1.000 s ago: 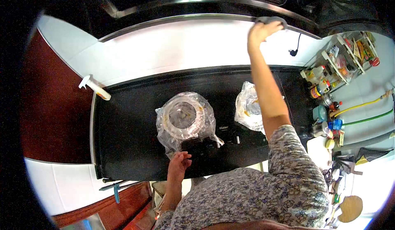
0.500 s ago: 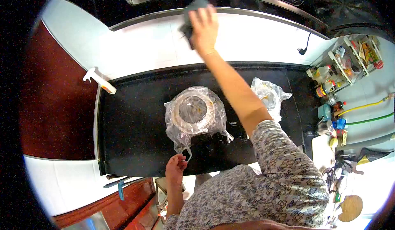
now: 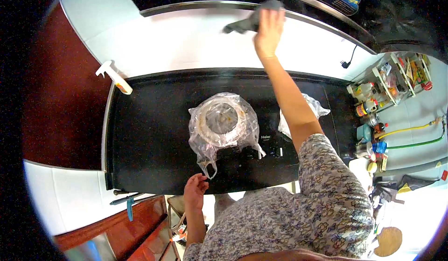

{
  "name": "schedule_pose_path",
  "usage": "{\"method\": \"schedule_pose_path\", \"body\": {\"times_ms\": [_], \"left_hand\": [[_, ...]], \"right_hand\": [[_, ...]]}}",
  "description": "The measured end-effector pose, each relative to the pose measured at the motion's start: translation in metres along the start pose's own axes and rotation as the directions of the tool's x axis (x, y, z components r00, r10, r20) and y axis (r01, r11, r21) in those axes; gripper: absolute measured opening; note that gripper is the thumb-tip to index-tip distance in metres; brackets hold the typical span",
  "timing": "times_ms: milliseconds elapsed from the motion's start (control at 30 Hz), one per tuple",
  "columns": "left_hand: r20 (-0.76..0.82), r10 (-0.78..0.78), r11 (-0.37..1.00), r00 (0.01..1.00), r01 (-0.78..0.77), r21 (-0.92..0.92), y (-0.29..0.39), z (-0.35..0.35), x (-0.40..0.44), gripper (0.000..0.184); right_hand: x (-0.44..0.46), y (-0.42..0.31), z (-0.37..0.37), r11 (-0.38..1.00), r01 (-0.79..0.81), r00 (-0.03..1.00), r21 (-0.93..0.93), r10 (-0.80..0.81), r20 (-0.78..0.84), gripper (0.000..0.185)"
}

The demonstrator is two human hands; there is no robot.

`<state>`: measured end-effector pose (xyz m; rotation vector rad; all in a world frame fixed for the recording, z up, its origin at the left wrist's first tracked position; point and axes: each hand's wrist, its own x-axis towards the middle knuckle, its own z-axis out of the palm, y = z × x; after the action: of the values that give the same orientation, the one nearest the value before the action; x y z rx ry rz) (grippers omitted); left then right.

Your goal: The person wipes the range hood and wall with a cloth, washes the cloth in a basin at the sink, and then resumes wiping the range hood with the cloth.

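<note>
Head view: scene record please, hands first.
right hand: the right hand holds a grey cloth near the metal edge above the white wall
left hand: the left hand is by the middle plastic bag; contact unclear
black cooktop: bears both bags; second bag partly hidden
left end: spray bottle
right end: hanging plug

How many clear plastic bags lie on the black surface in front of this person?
2. One large bag sits near the middle; a second bag is farther right, partly hidden by the right arm, which could be covering more.
</note>
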<state>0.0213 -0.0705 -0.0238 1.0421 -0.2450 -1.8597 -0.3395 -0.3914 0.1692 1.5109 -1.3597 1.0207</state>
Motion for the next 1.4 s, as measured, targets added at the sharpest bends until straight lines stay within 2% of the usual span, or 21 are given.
{"method": "schedule_pose_path", "body": {"times_ms": [67, 100, 200, 233, 267, 433, 467, 533, 567, 667, 800, 867, 933, 967, 1100, 1200, 1233, 1267, 1300, 1333, 1400], "left_hand": [[0.015, 0.011, 1.0, 1.0, -0.011, 0.005, -0.001, -0.01, -0.002, 0.019], [0.023, 0.016, 1.0, 1.0, -0.016, 0.009, 0.0, -0.016, -0.003, 0.019], [0.016, 0.001, 1.0, 1.0, -0.001, 0.011, -0.004, -0.031, -0.003, 0.02], [-0.005, 0.004, 1.0, 1.0, -0.004, 0.014, -0.002, -0.03, -0.004, 0.02], [-0.024, 0.006, 1.0, 1.0, -0.005, 0.019, -0.001, -0.029, -0.005, 0.02], [-0.024, 0.039, 0.999, 0.999, -0.039, -0.011, 0.005, -0.027, -0.006, 0.021], [-0.012, 0.049, 0.999, 0.999, -0.05, -0.018, 0.005, -0.029, -0.006, 0.021], [0.002, 0.059, 0.998, 0.998, -0.059, -0.033, 0.003, -0.036, -0.006, 0.021], [0.006, 0.053, 0.998, 0.999, -0.053, -0.038, 0.002, -0.041, -0.005, 0.021], [-0.036, 0.006, 1.0, 0.999, -0.006, -0.025, 0.001, -0.053, -0.003, 0.021], [0.024, 0.046, 0.995, 0.999, -0.043, -0.087, 0.004, -0.047, -0.003, 0.022], [0.017, 0.055, 0.995, 0.998, -0.053, -0.082, 0.006, -0.042, -0.001, 0.022], [0.017, 0.082, 0.992, 0.996, -0.08, -0.098, 0.009, -0.034, -0.001, 0.022], [0.021, 0.101, 0.988, 0.995, -0.098, -0.115, 0.01, -0.03, -0.002, 0.022], [-0.004, 0.104, 0.989, 0.995, -0.104, -0.104, 0.008, -0.037, -0.005, 0.022], [-0.026, 0.134, 0.983, 0.991, -0.137, -0.121, 0.005, -0.047, -0.01, 0.022], [-0.045, 0.127, 0.984, 0.991, -0.131, -0.121, 0.006, -0.05, -0.011, 0.022], [-0.067, 0.116, 0.985, 0.991, -0.123, -0.119, 0.006, -0.054, -0.013, 0.021], [-0.087, 0.103, 0.987, 0.991, -0.113, -0.118, 0.006, -0.055, -0.015, 0.021], [-0.082, 0.101, 0.987, 0.992, -0.11, -0.118, 0.007, -0.056, -0.017, 0.021], [-0.072, 0.102, 0.987, 0.992, -0.11, -0.114, 0.01, -0.057, -0.018, 0.021]], "right_hand": [[-0.002, 0.002, -0.01, 0.976, -0.219, 0.971, -0.013, 0.217, -0.101, 0.054], [0.0, -0.003, -0.011, 0.974, -0.213, 0.971, -0.082, 0.201, -0.133, 0.053], [0.015, -0.038, 0.001, 0.949, -0.305, 0.946, 0.086, 0.312, -0.093, 0.051], [0.013, -0.049, 0.007, 0.987, -0.15, 0.979, 0.06, 0.157, -0.134, 0.049], [0.009, -0.06, 0.01, 0.997, -0.042, 0.999, 0.066, 0.042, -0.007, 0.056], [0.019, -0.034, -0.007, 0.998, 0.07, 0.997, -0.007, -0.069, 0.046, 0.057], [0.016, -0.017, -0.011, 0.999, 0.032, 0.994, -0.004, -0.032, -0.106, 0.048], [0.011, 0.009, -0.037, 0.966, -0.25, 0.966, 0.07, 0.254, -0.051, 0.05], [0.002, 0.022, -0.035, 0.951, -0.291, 0.944, -0.101, 0.269, -0.191, 0.047], [0.005, 0.022, -0.028, 0.914, -0.372, 0.896, -0.16, 0.309, -0.317, 0.041], [0.028, -0.024, -0.021, 0.798, -0.527, 0.773, 0.293, 0.593, -0.224, 0.044], [0.026, -0.034, 0.007, 0.791, -0.453, 0.77, 0.412, 0.58, -0.267, 0.045], [0.026, -0.072, 0.015, 0.912, -0.373, 0.866, 0.173, 0.409, -0.289, 0.046], [0.023, -0.091, 0.029, 0.861, -0.37, 0.869, 0.349, 0.454, -0.199, 0.049], [0.028, -0.174, 0.045, 0.906, -0.078, 0.997, 0.416, 0.076, 0.02, 0.043], [0.033, -0.219, 0.04, 0.608, -0.288, 0.952, 0.74, 0.267, 0.15, 0.03], [0.039, -0.223, 0.038, 0.036, -0.572, 0.743, 0.82, 0.446, 0.499, 0.023], [0.043, -0.226, 0.037, -0.556, -0.608, 0.448, 0.566, 0.349, 0.823, 0.017], [0.035, -0.214, 0.07, -0.907, -0.311, 0.278, 0.285, 0.2, 0.94, 0.013], [0.048, -0.215, 0.063, -0.996, -0.052, 0.106, 0.066, 0.06, 0.993, 0.018], [0.056, -0.22, 0.056, -1.0, -0.031, 0.163, -0.001, -0.006, 0.987, 0.028]]}}
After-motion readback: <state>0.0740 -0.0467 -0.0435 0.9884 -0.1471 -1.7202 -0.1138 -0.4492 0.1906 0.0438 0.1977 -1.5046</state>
